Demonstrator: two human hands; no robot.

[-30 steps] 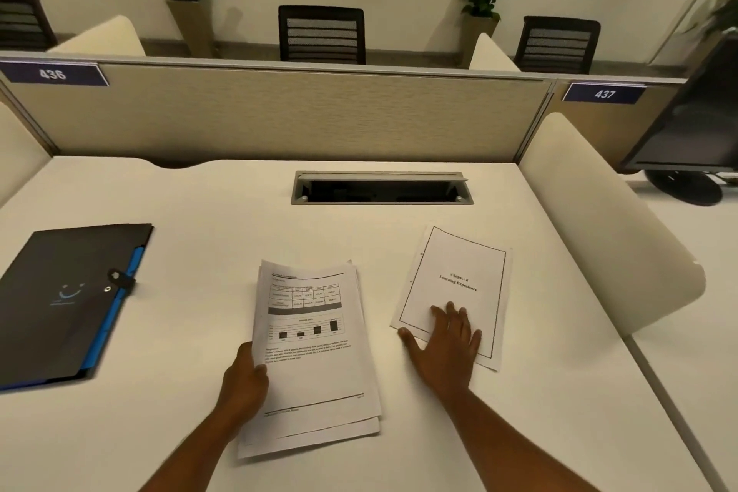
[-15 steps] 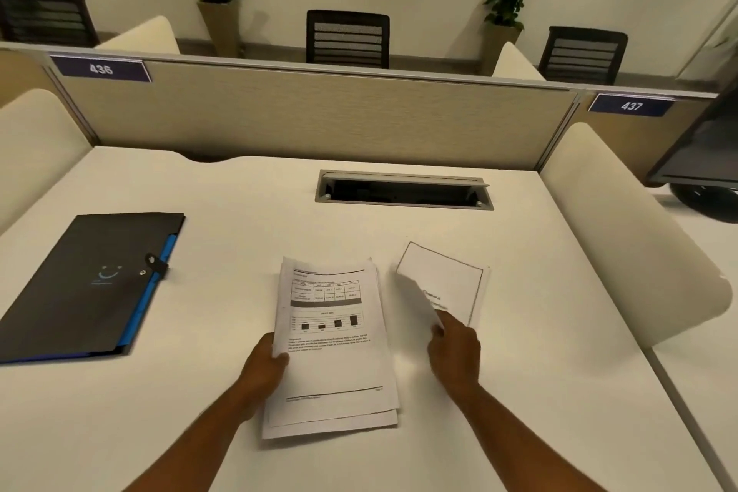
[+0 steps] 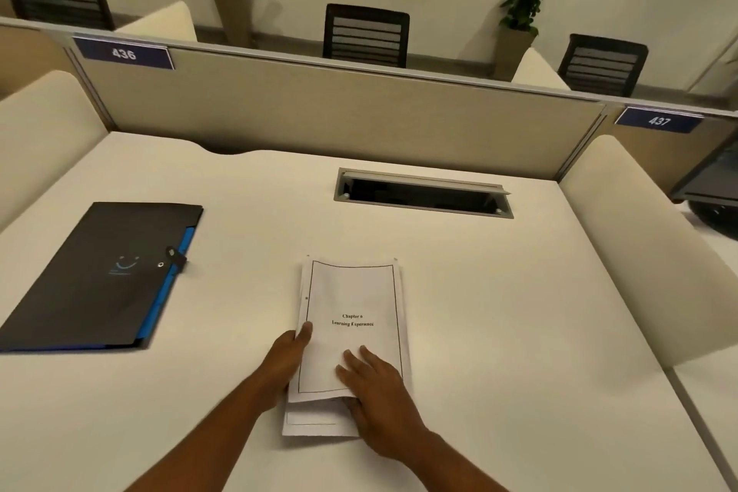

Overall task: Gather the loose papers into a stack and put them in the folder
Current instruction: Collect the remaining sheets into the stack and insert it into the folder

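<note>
Papers (image 3: 351,332) lie in one rough stack mid-desk (image 3: 499,312), lower sheets jutting out. Our left hand (image 3: 285,361) grips the left edge, it seems; right hand (image 3: 377,391) presses flat on top. Folder (image 3: 100,276) lies closed, well left. Squaring and filing remain.

A single head view was given, looking forward and down from close above the bench (image 3: 479,312); the hands (image 3: 375,391) were seen near, the partition (image 3: 339,124) farther off.
</note>
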